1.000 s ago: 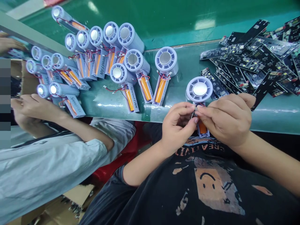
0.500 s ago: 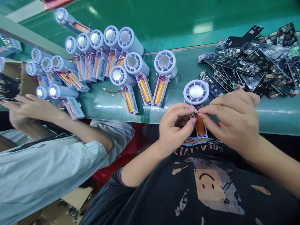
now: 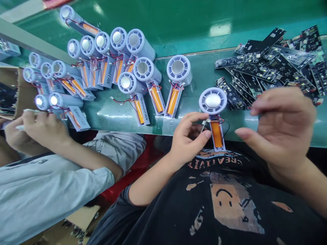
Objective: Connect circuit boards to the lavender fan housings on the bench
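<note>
A lavender handheld fan [image 3: 213,101] with its handle open stands in front of me at the table edge. An orange battery [image 3: 216,134] lies in the handle, and thin red and black wires loop beside it. My left hand [image 3: 190,136] is at the handle's left side, fingers curled around a small white wire connector [image 3: 206,121]; a thin pale strand runs down from it toward the thumb. My right hand [image 3: 283,126], blurred by motion, is lifted to the right of the fan, its thumb and fingers apart and nothing seen in them.
Several similar fans [image 3: 177,68] with exposed batteries stand in groups to the left. A heap of black circuit boards [image 3: 270,64] lies at the right. At far left, a co-worker's hands [image 3: 43,127] work beside a cardboard box [image 3: 27,92].
My right hand has let go at the connector and moved right, its fingers opening. My left hand has stayed near the handle. The co-worker's hands have shifted from the box toward their lap.
</note>
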Demonstrator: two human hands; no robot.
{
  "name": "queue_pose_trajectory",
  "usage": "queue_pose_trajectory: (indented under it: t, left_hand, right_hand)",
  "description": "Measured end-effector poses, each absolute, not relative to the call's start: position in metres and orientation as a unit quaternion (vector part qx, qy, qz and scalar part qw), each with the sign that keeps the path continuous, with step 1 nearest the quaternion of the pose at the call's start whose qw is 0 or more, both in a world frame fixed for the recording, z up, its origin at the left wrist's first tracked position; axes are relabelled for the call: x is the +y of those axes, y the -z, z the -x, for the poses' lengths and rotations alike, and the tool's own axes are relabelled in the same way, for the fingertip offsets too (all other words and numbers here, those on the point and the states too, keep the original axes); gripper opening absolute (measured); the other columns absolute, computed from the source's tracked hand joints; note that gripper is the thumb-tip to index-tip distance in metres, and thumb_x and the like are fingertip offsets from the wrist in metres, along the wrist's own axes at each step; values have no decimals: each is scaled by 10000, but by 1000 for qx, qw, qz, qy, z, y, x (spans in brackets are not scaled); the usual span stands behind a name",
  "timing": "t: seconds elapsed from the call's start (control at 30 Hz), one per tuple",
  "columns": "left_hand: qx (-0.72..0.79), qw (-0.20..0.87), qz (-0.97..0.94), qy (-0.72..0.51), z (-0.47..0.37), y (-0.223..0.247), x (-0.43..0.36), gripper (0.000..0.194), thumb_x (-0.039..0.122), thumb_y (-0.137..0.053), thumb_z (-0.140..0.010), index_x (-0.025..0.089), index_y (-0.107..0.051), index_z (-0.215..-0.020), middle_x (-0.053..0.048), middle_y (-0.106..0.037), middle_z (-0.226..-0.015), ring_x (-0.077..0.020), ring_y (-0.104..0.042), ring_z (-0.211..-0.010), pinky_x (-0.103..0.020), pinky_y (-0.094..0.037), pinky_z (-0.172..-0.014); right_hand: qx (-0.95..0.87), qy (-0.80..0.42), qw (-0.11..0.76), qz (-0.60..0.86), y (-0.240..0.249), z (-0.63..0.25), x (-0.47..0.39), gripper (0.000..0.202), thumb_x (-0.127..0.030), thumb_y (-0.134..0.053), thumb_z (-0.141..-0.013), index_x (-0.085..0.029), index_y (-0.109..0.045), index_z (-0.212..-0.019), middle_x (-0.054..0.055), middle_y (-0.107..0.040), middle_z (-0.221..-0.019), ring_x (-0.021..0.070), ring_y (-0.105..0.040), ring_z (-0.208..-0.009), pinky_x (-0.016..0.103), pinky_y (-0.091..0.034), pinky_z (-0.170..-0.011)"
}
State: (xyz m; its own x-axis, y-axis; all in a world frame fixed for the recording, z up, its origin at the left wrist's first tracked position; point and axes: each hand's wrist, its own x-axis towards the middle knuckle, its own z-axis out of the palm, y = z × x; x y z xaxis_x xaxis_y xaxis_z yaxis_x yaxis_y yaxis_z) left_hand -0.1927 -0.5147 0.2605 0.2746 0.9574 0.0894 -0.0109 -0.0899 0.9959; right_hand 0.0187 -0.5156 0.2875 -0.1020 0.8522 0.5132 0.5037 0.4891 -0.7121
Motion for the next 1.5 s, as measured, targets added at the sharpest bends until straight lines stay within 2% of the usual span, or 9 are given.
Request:
queue_pose_trajectory:
  t: [0.1,0.3,0.4,0.57,0.73,0.87,1.0,1.13,1.5]
  left_hand:
    - [390,624,-509,-446,198,-256,-516,326,309,-704,-897,254,-615,-1205,-13,-646,-1002,-80,-625,-722,-167,-543,-561]
    - [397,711,-417,-403,210,-257,-519,380,229,-669,-840,244,-590,-1211,8,-676,-865,-127,-692,-812,-265,-630,-747]
    - [404,734,-388,-383,213,-266,-523,349,264,-690,-853,239,-618,-1194,-24,-720,-990,-153,-740,-887,-318,-636,-847]
    - [342,740,-456,-358,221,-284,-533,448,387,-689,-919,263,-621,-1344,-100,-698,-1343,-234,-664,-1259,-357,-573,-1018]
    - [382,524,-671,-359,221,-278,-523,374,220,-589,-971,279,-629,-1338,-64,-745,-1167,-185,-695,-1058,-339,-549,-934]
    - [322,353,-813,-333,202,-266,-503,398,212,-637,-899,259,-641,-1294,-27,-655,-951,-175,-609,-880,-341,-515,-841]
    - [334,303,-831,-325,190,-264,-493,121,283,-678,-878,228,-720,-977,-18,-565,-850,-178,-572,-830,-318,-486,-747]
    - [354,243,-841,-330,197,-271,-492,89,160,-609,-920,196,-687,-898,-26,-688,-892,-157,-635,-838,-302,-490,-761]
    - [430,96,-841,-314,199,-280,-500,132,172,-576,-992,174,-692,-930,-31,-723,-862,-137,-653,-792,-262,-491,-714]
  right_hand:
    - [-703,-274,487,439,-282,-26,-528,147,-134,-718,-883,-262,-655,-920,-20,-661,-778,158,-629,-711,332,-496,-653]
    - [-745,-252,402,469,-283,-28,-549,211,-98,-631,-928,-267,-704,-1030,-9,-761,-917,154,-716,-824,296,-553,-743]
    - [-779,-278,371,422,-290,-21,-553,94,-248,-616,-983,-232,-692,-1036,-6,-732,-796,143,-683,-704,280,-520,-661]
    - [-772,-302,259,496,-296,-5,-550,399,-561,-620,-943,-195,-631,-787,1,-644,-664,122,-524,-492,267,-360,-474]
    - [-683,-448,268,511,-302,-2,-542,267,-314,-525,-971,-208,-620,-744,1,-637,-671,153,-589,-611,261,-422,-544]
    - [-589,-622,255,449,-311,2,-540,292,-356,-570,-965,-204,-658,-732,2,-681,-730,148,-625,-666,259,-474,-591]
    - [-536,-680,260,427,-308,2,-542,366,-476,-644,-938,-192,-668,-707,15,-667,-717,145,-604,-669,262,-471,-604]
    - [-409,-773,268,403,-292,-8,-543,449,-627,-676,-882,-188,-671,-791,-3,-615,-645,117,-517,-534,256,-424,-518]
    - [-547,-587,241,546,-272,-10,-540,417,-582,-570,-915,-218,-580,-712,-2,-551,-662,155,-499,-636,292,-382,-605]
